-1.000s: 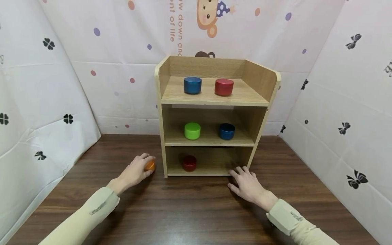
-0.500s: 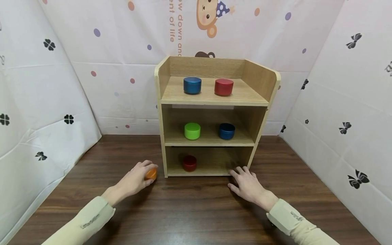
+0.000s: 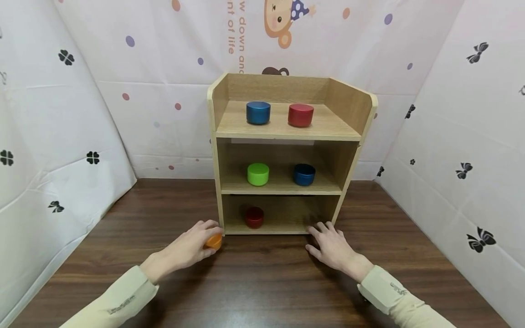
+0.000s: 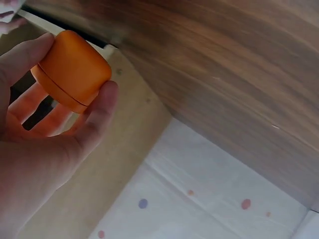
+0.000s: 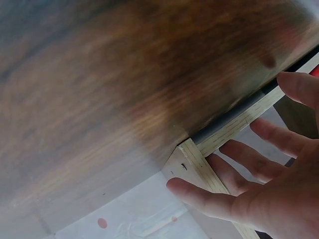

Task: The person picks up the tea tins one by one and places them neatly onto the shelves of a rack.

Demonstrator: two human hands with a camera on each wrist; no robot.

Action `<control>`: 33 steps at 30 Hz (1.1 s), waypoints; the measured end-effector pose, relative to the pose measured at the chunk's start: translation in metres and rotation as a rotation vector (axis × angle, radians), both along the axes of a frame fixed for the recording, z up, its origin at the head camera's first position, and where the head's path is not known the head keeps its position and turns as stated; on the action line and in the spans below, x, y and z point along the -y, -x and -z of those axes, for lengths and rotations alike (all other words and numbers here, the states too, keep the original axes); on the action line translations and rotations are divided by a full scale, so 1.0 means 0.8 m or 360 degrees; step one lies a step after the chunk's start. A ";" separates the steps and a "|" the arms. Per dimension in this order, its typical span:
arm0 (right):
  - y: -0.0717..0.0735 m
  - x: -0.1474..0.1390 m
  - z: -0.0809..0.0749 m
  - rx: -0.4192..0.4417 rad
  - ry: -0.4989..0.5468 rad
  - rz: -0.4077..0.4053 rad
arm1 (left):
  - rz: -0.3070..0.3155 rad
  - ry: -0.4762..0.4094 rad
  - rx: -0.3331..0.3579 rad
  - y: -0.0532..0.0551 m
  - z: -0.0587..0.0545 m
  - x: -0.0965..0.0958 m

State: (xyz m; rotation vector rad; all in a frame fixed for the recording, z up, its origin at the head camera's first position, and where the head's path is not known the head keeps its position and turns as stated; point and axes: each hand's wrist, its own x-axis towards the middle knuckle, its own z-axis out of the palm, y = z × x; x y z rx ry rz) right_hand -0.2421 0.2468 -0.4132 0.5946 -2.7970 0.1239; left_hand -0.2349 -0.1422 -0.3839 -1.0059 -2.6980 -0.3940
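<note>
My left hand (image 3: 184, 248) pinches a small orange round tin (image 4: 75, 67) between thumb and fingers, just in front of the lower left corner of a wooden shelf unit (image 3: 280, 193). A lid seam runs round the tin in the left wrist view. At the unit's lower right front corner, my right hand (image 3: 334, 250) rests with spread, relaxed fingers and holds nothing. On the top board stand a blue tin (image 3: 258, 114) and a red tin (image 3: 301, 116). The middle board bears a green tin (image 3: 258, 175) and a dark blue tin (image 3: 304, 175). A dark red tin (image 3: 254, 218) sits at the bottom left.
Raised side panels and a back panel (image 3: 279, 89) border the unit's top board. The brown wooden table (image 3: 262, 287) extends in front and to both sides. Patterned white cloth (image 3: 164, 114) hangs behind and at both sides.
The left hand has moved right and slightly toward me with the orange tin, from beside the unit to its front left corner. The right hand has stayed in place.
</note>
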 end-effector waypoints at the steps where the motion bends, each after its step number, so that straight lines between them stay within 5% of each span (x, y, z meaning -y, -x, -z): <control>1: 0.000 0.000 0.000 -0.0001 -0.0002 -0.0001 | 0.0026 -0.0001 -0.0005 0.000 -0.001 -0.003; 9: 0.000 -0.001 -0.001 -0.0008 0.0000 0.0005 | 0.0194 -0.0015 -0.0068 0.006 -0.008 -0.037; 20: -0.001 0.000 -0.002 0.0003 0.0012 -0.0004 | 0.0294 -0.0018 -0.0052 0.020 -0.017 -0.092; 33: 0.000 0.000 -0.001 0.0009 -0.0007 0.0016 | 0.0250 -0.0045 -0.0029 0.045 -0.022 -0.163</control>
